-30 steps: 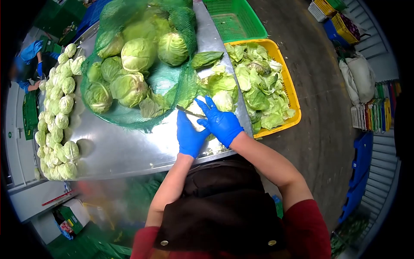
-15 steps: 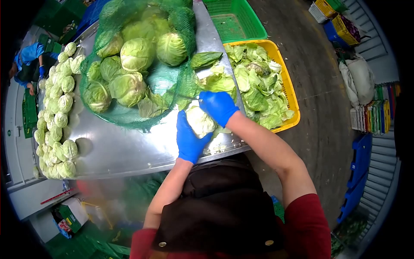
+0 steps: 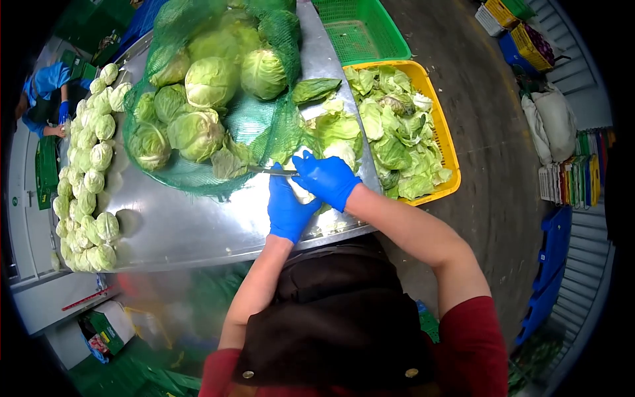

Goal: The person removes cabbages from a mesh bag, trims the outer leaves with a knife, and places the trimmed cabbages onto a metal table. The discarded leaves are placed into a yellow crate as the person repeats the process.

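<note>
In blue gloves, both hands meet over the near right part of the metal table. My left hand (image 3: pixel 289 206) is closed round a pale cabbage (image 3: pixel 303 192), most of which the gloves hide. My right hand (image 3: pixel 326 177) grips a knife (image 3: pixel 272 171); its narrow blade points left across the top of the left hand's fingers. Cut-off cabbage leaves (image 3: pixel 336 132) lie just beyond the right hand. Left of the hands, a green net bag (image 3: pixel 198 188) lies open with several whole cabbages (image 3: pixel 196 135) in it.
A yellow crate (image 3: pixel 452 149) full of leaves stands against the table's right edge, with a green crate (image 3: pixel 387 30) behind it. Trimmed cabbages (image 3: pixel 100 157) line the metal table's (image 3: pixel 178 231) left side. Past them, a co-worker in blue (image 3: pixel 49 81) reaches toward the cabbages.
My right hand has shifted slightly nearer, and the knife blade now shows across the cabbage. More of the cabbage is covered. The co-worker's hand has moved up beside the row of cabbages.
</note>
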Tool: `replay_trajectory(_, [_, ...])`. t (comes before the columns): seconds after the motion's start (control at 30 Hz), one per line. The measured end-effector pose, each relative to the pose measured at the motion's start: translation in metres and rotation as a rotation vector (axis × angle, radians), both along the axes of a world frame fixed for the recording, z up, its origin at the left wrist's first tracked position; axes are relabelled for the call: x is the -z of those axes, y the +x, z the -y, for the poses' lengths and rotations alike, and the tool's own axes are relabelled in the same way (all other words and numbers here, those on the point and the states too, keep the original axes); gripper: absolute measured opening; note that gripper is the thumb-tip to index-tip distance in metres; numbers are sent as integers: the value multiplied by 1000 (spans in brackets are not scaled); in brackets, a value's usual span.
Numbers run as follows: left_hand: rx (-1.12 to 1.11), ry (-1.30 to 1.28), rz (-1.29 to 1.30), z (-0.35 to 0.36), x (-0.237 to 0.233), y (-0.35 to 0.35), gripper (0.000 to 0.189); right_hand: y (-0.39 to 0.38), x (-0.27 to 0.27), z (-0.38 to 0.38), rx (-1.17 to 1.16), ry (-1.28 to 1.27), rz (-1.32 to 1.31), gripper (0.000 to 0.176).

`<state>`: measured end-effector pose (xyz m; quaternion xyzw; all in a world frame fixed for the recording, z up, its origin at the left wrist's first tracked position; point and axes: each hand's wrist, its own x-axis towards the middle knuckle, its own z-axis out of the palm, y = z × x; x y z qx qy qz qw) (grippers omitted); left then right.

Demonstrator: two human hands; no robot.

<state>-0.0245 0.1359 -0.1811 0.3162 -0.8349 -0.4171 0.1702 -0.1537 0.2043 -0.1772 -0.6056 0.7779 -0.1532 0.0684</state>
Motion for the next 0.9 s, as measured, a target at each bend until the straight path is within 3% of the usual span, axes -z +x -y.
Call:
replay_trajectory(0.03, [-3, 30, 41, -1, -2, 0, 106, -3, 1, 2, -50, -109, -56, 23])
replay_trajectory(0.13, [8, 73, 128, -3, -20, -2, 110, -18, -5, 12, -135, -67, -138, 15])
replay_trajectory(0.2, [17, 77, 137, -4, -24, 1, 112, -31, -5, 19, -6, -39, 92, 10])
replay_trajectory(0.27, [19, 72, 103, -3, -21, 6, 115, -43, -10, 12, 43, -24, 167, 21])
replay_trajectory(0.33, [6, 70, 93, 1, -8, 12, 114, -33, -14, -11, -18, -188, 33, 36])
replay_trajectory(0.4, [3, 135, 67, 5, -15, 6, 112, -15, -37, -29, 34, 1, 58, 65])
replay_trajectory(0.47, [-14, 76, 14, 6, -16, 0, 109, -5, -44, -43, 101, 116, 168, 71])
replay_trajectory(0.6, [-38, 58, 73, 5, -15, -7, 103, 3, -16, -44, 121, 151, 238, 70])
replay_trajectory(0.63, [-43, 102, 72, 4, -23, -9, 102, 3, -17, -37, 150, 163, 232, 63])
replay_trajectory(0.73, [-24, 12, 112, 4, -19, -9, 104, -3, -24, -23, 106, 140, 49, 52])
replay_trajectory(0.8, [-23, -58, 120, 1, -15, -8, 106, -19, -28, -17, 134, -56, 95, 37])
replay_trajectory(0.87, [-31, -76, 99, 0, -20, -8, 108, -27, -27, -8, 228, -145, 268, 38])
replay_trajectory(0.9, [4, 88, 193, 3, -26, -6, 116, -25, -20, -7, 197, -210, 265, 38])
